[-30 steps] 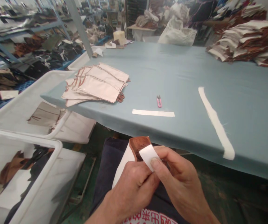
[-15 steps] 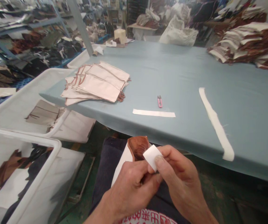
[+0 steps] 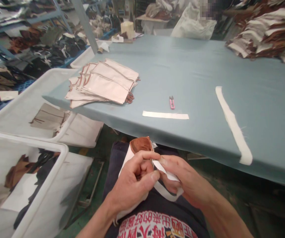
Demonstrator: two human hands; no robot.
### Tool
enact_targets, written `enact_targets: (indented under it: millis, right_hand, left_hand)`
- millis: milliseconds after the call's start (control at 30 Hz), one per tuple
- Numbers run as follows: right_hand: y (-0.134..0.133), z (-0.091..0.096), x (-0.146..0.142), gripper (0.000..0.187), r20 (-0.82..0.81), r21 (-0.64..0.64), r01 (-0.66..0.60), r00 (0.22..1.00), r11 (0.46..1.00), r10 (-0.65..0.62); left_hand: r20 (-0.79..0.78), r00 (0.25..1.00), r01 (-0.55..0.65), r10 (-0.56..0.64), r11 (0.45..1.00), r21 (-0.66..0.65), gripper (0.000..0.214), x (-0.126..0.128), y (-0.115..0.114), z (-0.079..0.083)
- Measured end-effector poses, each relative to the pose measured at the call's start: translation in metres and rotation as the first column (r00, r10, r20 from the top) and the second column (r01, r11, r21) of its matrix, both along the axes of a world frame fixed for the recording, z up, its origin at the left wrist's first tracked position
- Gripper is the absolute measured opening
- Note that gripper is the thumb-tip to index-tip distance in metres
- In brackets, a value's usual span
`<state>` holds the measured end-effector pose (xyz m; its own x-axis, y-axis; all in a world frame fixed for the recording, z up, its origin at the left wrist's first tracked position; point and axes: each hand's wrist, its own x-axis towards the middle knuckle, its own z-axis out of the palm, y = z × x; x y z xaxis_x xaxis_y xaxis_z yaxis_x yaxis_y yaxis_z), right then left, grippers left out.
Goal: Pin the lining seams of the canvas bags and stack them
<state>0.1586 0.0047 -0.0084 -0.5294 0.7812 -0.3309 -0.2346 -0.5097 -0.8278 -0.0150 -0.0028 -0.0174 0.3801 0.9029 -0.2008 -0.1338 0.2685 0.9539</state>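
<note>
A brown piece with a white outer side lies on my lap, its brown face tilted up. My left hand is closed on its near part, and my fingers hide most of it. My right hand pinches a white strip against the piece's right edge, where the fingers of both hands meet. The strip hangs in a loop below my right fingers. On the table beyond my hands are another white strip and pink-handled thread snips.
The blue-green table stands in front of my lap. A pile of cream pieces with brown edges lies at its left. A long fabric strip is at right, near a large stack. White bins stand on the left.
The strip's end, upright in my right fingers before, is now pressed at the piece's edge, and a loop of strip shows. My left hand has opened its grasp slightly and shifted left.
</note>
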Motion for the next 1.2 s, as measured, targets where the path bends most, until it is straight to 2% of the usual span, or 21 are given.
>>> enact_targets:
  millis: [167,233,300,367,467,533,633,733,833,900,1000,1100,1200]
  right_hand:
    - [0.003,-0.006,0.002,0.047,-0.025,-0.076,-0.068,0.997,0.995,0.066]
    - [0.004,-0.007,0.004,0.048,0.046,-0.064,-0.095,0.994,0.993,0.098]
    - [0.005,-0.008,0.008,0.053,0.223,0.048,-0.094,0.971,0.994,0.081]
    - [0.004,-0.007,0.011,0.056,0.408,0.236,-0.058,0.912,0.97,-0.045]
    - [0.002,-0.002,0.011,0.035,0.499,0.438,-0.044,0.843,0.898,-0.202]
    - [0.0,0.001,0.007,0.024,0.508,0.474,-0.053,0.832,0.879,-0.224]
    - [-0.002,-0.003,-0.001,0.027,0.498,0.492,0.009,0.817,0.87,-0.29]
    - [-0.002,-0.021,-0.003,0.029,0.411,0.454,0.124,0.85,0.882,-0.331]
    - [-0.002,-0.046,-0.004,0.036,0.246,0.384,0.291,0.882,0.876,-0.401]
    - [-0.001,-0.057,-0.006,0.04,0.194,0.385,0.315,0.891,0.867,-0.41]
    - [0.006,-0.057,-0.017,0.037,0.249,0.495,0.178,0.908,0.85,-0.336]
    - [0.02,-0.051,-0.033,0.028,0.332,0.636,0.013,0.898,0.772,-0.289]
    - [0.031,-0.049,-0.047,0.02,0.363,0.686,-0.061,0.892,0.725,-0.269]
  left_hand:
    - [-0.013,1.0,-0.026,0.027,0.999,0.036,0.037,-0.001,0.004,-0.005]
    - [-0.056,0.998,-0.027,0.031,0.998,0.064,0.035,-0.001,0.006,-0.005]
    - [-0.088,0.995,-0.032,0.037,0.998,0.057,0.035,0.0,0.008,-0.003]
    - [-0.088,0.995,-0.046,0.047,0.999,0.013,0.036,0.001,0.008,-0.002]
    - [-0.075,0.995,-0.069,0.066,0.997,-0.036,0.039,0.001,0.009,-0.001]
    - [-0.085,0.994,-0.072,0.07,0.997,-0.03,0.04,0.0,0.01,-0.001]
    - [-0.076,0.995,-0.064,0.064,0.998,0.003,0.041,-0.002,0.009,-0.003]
    - [-0.017,0.991,-0.133,0.133,0.991,0.006,0.042,-0.005,0.007,-0.009]
    - [0.038,0.96,-0.279,0.278,0.96,0.015,0.045,-0.009,0.005,-0.015]
    - [0.062,0.934,-0.352,0.351,0.936,0.009,0.049,-0.011,0.004,-0.015]
    - [0.104,0.919,-0.378,0.381,0.925,-0.05,0.055,-0.012,0.003,-0.006]
    - [0.135,0.924,-0.349,0.357,0.934,-0.079,0.058,-0.01,0.002,0.008]
    - [0.135,0.924,-0.351,0.358,0.933,-0.074,0.058,-0.015,0.002,0.018]
